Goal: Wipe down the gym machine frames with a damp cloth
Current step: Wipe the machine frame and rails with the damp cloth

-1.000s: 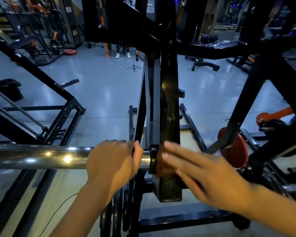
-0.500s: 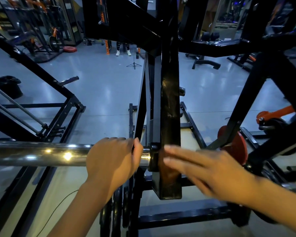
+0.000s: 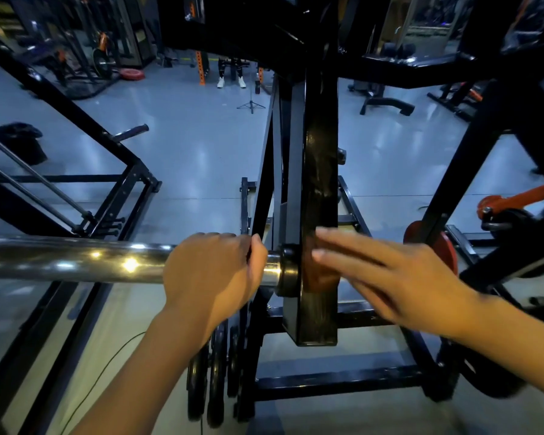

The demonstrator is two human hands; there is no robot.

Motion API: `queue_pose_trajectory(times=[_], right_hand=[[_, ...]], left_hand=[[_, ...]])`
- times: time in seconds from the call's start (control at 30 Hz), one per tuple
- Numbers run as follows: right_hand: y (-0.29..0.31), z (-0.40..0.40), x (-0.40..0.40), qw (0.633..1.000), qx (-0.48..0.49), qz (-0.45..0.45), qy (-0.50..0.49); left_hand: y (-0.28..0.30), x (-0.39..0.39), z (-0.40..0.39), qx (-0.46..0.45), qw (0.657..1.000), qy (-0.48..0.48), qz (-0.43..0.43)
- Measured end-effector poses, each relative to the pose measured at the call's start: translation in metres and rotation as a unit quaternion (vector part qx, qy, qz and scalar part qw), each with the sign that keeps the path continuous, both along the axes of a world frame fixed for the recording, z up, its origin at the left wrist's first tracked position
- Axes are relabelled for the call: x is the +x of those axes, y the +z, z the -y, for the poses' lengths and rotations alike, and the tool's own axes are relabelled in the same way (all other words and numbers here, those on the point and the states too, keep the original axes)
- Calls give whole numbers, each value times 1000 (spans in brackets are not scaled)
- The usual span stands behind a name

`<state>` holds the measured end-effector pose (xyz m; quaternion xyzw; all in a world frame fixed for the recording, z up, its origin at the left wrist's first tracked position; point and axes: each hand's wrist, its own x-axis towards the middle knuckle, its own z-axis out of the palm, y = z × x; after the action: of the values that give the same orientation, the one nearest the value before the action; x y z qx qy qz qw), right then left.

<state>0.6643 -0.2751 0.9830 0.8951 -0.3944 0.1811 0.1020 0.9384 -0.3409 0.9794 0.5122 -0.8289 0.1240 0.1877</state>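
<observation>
A glossy black upright post [image 3: 319, 171] of the gym machine frame stands in the middle of the view. A chrome bar [image 3: 76, 259] runs from the left edge into a collar on that post. My left hand [image 3: 211, 271] is wrapped around the bar just left of the collar. My right hand [image 3: 390, 277] is flat with fingers stretched out, fingertips against the post's right face at bar height. A brownish patch [image 3: 319, 271] shows on the post beside the fingertips; I cannot tell whether it is a cloth or the hand's reflection. No cloth is clearly visible.
Black frame beams cross overhead and at the lower right [image 3: 336, 381]. Several black weight plates [image 3: 215, 378] hang below my left wrist. A red plate [image 3: 449, 252] sits at the right, another black frame [image 3: 120, 196] at the left. A person's legs [image 3: 230, 73] and a small tripod [image 3: 251, 102] stand far back.
My right hand has slid slightly up the post relative to the bar. My left hand keeps its grip on the chrome bar in the same spot.
</observation>
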Motion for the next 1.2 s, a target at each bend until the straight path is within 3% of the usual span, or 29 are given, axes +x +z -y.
queue_pose_trajectory(times=[0.13, 0.3, 0.5, 0.7, 0.9, 1.07, 1.2], right_hand=[[2, -3, 11, 997, 17, 65, -23], [-25, -34, 2, 996, 40, -65, 45], [0, -8, 7, 994, 9, 92, -61], [-27, -35, 3, 997, 30, -55, 42], [4, -6, 8, 995, 19, 88, -53], [-18, -32, 6, 996, 54, -56, 52], [10, 2, 6, 1000, -1, 1, -3]], left_hand=[[0, 0, -1, 4, 1000, 13, 8], [-3, -1, 1, 2, 1000, 19, 9], [-4, 0, 1, -10, 1000, 6, -7], [-5, 0, 3, -21, 1000, 11, -1], [-6, 1, 3, -17, 1000, 3, 5], [-5, 0, 3, -27, 1000, 1, 1], [-4, 0, 2, -21, 1000, -7, 3]])
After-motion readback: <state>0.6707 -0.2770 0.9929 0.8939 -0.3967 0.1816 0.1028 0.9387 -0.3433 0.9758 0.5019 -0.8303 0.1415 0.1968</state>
